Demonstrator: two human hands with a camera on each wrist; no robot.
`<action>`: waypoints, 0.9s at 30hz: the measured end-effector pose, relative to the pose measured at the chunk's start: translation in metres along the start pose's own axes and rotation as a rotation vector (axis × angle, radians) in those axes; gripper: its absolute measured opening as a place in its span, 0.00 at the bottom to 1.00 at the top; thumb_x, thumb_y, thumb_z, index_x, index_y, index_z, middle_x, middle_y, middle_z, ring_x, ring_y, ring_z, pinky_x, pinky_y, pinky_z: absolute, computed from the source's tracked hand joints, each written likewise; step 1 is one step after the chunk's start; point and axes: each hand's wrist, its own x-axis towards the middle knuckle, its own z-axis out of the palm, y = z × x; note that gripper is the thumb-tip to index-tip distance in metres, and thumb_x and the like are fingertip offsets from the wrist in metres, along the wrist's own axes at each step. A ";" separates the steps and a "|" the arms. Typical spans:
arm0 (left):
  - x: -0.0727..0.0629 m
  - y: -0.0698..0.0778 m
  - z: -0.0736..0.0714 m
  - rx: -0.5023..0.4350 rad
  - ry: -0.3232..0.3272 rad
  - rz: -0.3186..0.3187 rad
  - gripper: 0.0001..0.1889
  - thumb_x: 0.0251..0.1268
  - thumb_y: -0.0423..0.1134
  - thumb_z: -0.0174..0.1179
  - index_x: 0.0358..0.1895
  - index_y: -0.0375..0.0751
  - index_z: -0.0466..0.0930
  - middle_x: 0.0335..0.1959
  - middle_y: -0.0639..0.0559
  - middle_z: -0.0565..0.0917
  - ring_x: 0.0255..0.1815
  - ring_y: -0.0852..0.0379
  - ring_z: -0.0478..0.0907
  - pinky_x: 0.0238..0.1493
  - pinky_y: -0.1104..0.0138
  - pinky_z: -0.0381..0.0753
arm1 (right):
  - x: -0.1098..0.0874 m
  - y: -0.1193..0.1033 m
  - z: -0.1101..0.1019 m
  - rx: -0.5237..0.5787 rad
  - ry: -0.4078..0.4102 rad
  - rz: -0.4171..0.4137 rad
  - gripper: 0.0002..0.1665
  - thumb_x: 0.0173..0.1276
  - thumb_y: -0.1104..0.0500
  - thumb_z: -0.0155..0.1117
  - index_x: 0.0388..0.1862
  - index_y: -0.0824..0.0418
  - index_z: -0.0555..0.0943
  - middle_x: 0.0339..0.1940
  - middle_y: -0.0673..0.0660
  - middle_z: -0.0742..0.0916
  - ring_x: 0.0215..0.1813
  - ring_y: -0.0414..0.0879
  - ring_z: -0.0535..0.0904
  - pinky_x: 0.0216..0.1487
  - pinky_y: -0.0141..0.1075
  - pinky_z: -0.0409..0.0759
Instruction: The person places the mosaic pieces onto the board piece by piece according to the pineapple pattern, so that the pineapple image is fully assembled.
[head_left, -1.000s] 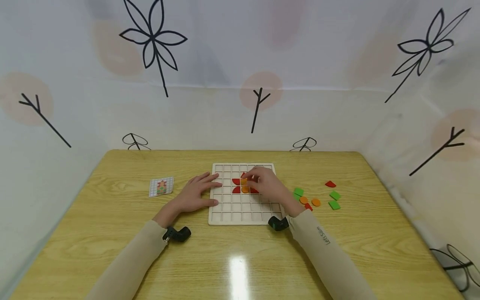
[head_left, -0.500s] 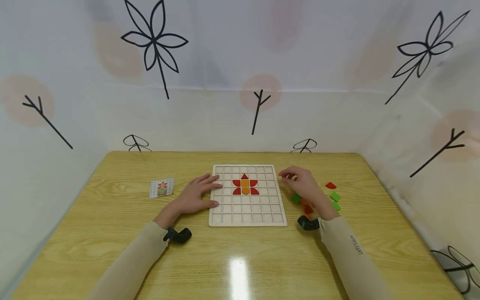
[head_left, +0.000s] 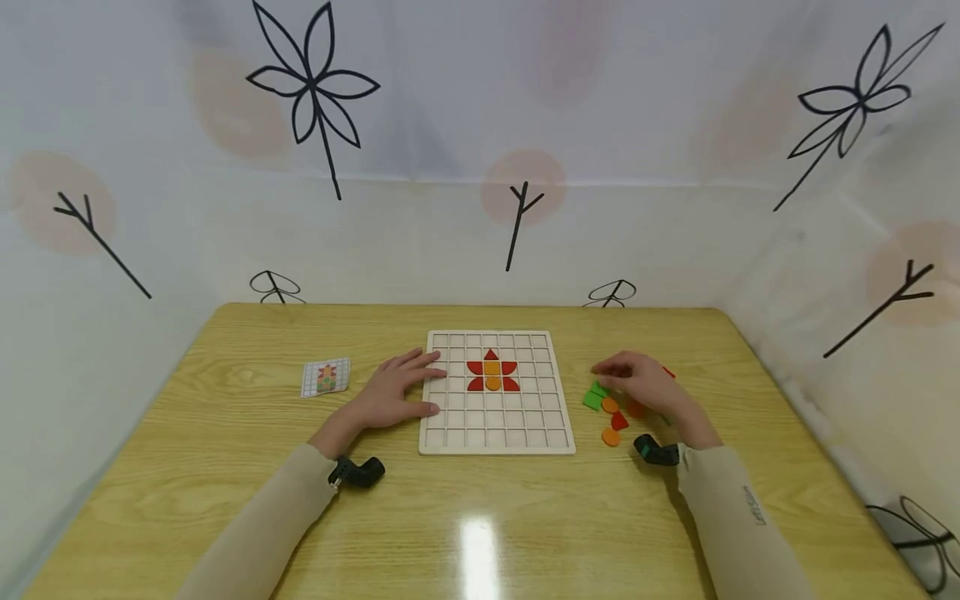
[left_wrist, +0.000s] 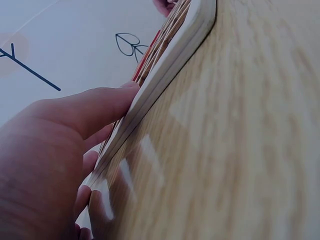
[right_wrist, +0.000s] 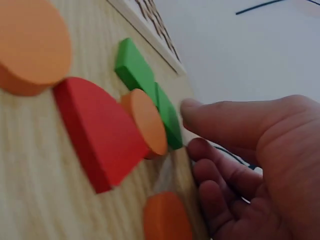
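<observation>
A white grid board [head_left: 495,437] lies on the table, bearing a red triangle [head_left: 491,354], several red quarter-round pieces [head_left: 476,367], an orange square piece [head_left: 491,367] and an orange round piece [head_left: 492,383]. Spread fingers of my left hand [head_left: 393,387] rest on its left edge; in the left wrist view the thumb [left_wrist: 112,102] presses the rim. To the right of the board, my right hand [head_left: 641,383] hovers by two green pieces [head_left: 592,400]. Its thumb tip is close to the farther green piece [right_wrist: 169,117]; nothing shows between thumb and fingers. Contact is unclear.
A small pattern card [head_left: 326,377] lies left of the left hand. Near the right hand are loose orange discs [head_left: 611,437] and a red quarter-round piece [head_left: 618,421]. Other pieces lie partly hidden under that hand. Cloth walls surround the wooden table [head_left: 420,517].
My right hand has left the board's middle and moved right to the loose pieces, uncovering the red and orange pattern. The left hand stays at the board's left edge.
</observation>
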 end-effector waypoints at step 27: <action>0.000 -0.002 0.003 0.001 0.006 0.014 0.32 0.66 0.56 0.63 0.71 0.49 0.73 0.78 0.49 0.60 0.80 0.42 0.46 0.72 0.38 0.45 | -0.003 -0.005 -0.002 0.113 -0.039 0.061 0.18 0.69 0.57 0.69 0.53 0.66 0.81 0.47 0.59 0.82 0.46 0.51 0.74 0.48 0.39 0.75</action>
